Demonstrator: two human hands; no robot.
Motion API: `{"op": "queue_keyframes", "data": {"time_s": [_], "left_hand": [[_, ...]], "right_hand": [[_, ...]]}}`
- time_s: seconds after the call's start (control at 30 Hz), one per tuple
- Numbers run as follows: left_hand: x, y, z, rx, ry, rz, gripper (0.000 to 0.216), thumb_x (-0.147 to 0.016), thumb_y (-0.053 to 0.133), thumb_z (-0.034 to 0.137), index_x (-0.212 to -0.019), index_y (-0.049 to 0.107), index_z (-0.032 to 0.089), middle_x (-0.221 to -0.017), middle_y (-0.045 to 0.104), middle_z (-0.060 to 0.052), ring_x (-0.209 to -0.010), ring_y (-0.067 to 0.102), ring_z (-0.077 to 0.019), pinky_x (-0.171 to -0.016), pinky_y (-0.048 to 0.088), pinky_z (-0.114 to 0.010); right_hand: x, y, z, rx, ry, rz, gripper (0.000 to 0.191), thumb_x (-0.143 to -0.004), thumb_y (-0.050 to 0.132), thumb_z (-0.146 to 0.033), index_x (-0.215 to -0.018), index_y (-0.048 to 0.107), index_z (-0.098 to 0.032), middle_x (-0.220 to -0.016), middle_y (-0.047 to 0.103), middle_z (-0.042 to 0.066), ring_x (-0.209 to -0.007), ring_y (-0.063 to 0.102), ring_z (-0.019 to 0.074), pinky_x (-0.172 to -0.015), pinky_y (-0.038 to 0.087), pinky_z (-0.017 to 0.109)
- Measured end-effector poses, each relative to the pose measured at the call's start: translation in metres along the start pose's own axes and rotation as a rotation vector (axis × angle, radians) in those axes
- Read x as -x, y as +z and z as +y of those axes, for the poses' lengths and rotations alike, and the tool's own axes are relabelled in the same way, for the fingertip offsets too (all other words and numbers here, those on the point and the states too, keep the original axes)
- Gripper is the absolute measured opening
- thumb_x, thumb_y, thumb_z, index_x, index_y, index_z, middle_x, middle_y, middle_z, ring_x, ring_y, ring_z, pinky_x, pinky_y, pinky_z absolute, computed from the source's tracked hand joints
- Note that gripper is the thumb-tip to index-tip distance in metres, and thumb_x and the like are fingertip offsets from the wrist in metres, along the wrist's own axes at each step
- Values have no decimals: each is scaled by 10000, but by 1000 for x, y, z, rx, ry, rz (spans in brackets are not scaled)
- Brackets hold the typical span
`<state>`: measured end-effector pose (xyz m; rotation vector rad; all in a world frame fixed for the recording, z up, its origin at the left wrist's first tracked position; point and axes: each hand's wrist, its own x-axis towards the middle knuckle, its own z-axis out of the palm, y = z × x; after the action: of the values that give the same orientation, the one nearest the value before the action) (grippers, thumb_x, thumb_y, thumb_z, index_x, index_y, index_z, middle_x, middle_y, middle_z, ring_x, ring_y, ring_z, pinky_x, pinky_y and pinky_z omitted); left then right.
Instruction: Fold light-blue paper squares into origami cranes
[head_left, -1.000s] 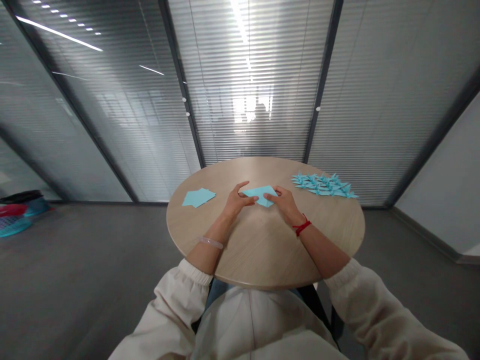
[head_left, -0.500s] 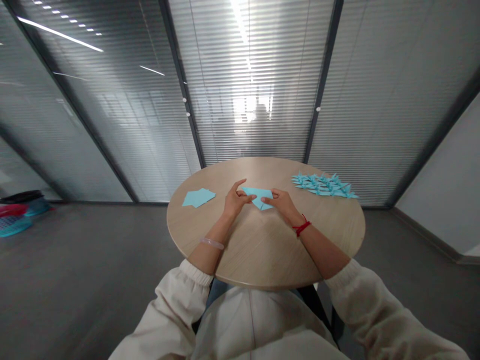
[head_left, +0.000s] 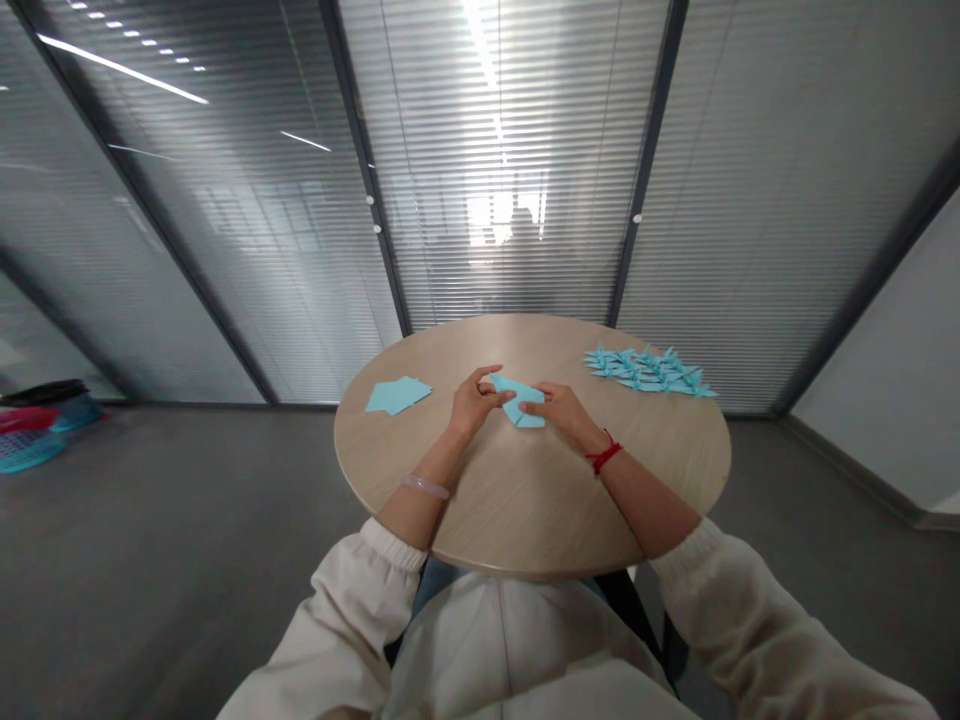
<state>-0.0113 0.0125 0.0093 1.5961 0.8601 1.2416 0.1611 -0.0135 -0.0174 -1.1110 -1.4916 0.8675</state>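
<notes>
A folded piece of light blue origami paper (head_left: 519, 396) is held between my two hands over the middle of the round table. My left hand (head_left: 474, 402) pinches its left side, thumb on the near face and index finger stretched out beyond the paper. On the right, my right hand (head_left: 561, 408) grips the other side with thumb in front and fingers behind. The fingertips behind the paper are partly hidden. Several light blue sheets (head_left: 397, 396) lie flat to the left of my left hand. Folded blue paper cranes (head_left: 649, 370) stand in rows at the right back.
The round wooden table (head_left: 517, 510) has its near edge close to my body. Blinds behind glass panels (head_left: 510, 120) rise beyond it. Blue and red plastic baskets (head_left: 31, 445) stand on the grey floor at far left.
The paper between my hands has turned, its right side dipping lower and nearer to me. My hands have shifted only slightly; the sheets and cranes stay where they were.
</notes>
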Motion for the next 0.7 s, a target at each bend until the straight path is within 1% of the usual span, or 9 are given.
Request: {"op": "queue_keyframes", "data": {"time_s": [0.07,0.17,0.23,0.33,0.4,0.5,0.6,0.7], "left_hand": [[-1,1,-2,-2,-6,-38,603,-555,806,258,-1107,605,119,-565,587,57,-537,542,-92,-561,438,-212],[-2,1,-2,8,-10,-77,509,-540,822,286,-986,655,105,-598,612,28,-562,556,-98,-587,457,-221],[-2,2,-2,65,-26,-89,439,-557,818,345,-892,673,101,-634,629,4,-600,576,-107,-628,478,-237],[-2,0,-3,187,-82,-101,410,-601,785,438,-808,677,101,-728,668,-40,-669,606,-126,-710,503,-278],[-3,-1,-6,255,-116,-93,417,-613,773,462,-802,684,102,-776,684,-59,-702,621,-135,-759,508,-304],[-5,-2,-11,331,-148,-58,430,-597,786,452,-830,698,102,-807,697,-72,-733,640,-148,-800,509,-327],[-6,-2,-13,359,-170,-40,426,-570,808,425,-821,703,97,-786,700,-73,-713,644,-155,-778,520,-332],[-6,-2,-13,353,-169,-28,405,-577,805,414,-805,704,95,-768,698,-72,-690,641,-150,-750,525,-321]], "right_hand": [[0,0,0,61,-17,-23,386,-596,737,-492,-758,671,-149,-661,621,4,-596,540,145,-528,393,241],[0,0,2,81,-12,-32,394,-613,724,-506,-749,680,-140,-642,615,6,-580,535,146,-513,379,241],[0,-1,3,65,5,-20,401,-609,727,-509,-750,683,-137,-643,619,11,-580,538,153,-509,379,242],[0,-3,5,34,15,-29,408,-610,734,-500,-772,685,-130,-662,624,15,-578,533,149,-513,377,239],[0,-3,6,19,20,-55,419,-615,734,-496,-793,684,-120,-671,623,17,-573,527,142,-512,373,234],[-1,-4,9,43,21,-81,430,-620,734,-494,-802,684,-108,-678,622,22,-576,525,139,-515,375,229],[-2,-3,12,59,5,-107,427,-632,724,-494,-808,687,-107,-694,629,24,-590,535,144,-528,385,230],[-3,-3,14,64,-10,-123,423,-647,711,-497,-820,687,-112,-703,634,26,-606,545,151,-535,393,231]]}}
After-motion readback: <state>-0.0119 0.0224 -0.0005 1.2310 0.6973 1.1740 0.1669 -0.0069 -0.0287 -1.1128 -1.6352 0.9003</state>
